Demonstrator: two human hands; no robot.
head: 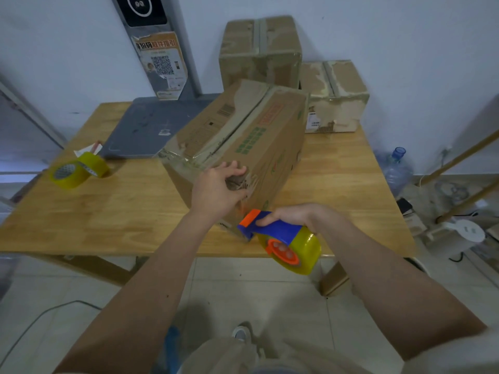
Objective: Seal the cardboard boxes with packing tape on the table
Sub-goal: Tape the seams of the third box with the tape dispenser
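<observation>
Nearest, the right hand (290,215) grips the blue tape dispenser (280,238) at the table (108,206) edge, six o'clock of the big cardboard box (243,147). Left hand (218,190), fingers loosely curled, touches the box's near end. Spare tape rolls (78,170) lie at nine o'clock.

The scene is viewed from a single head-worn wide-angle camera, aimed forward and steeply down. The tabletop (113,211) is seen from close above its near edge, with both forearms entering from below; straight lines are bent outward at the frame's edges.
</observation>
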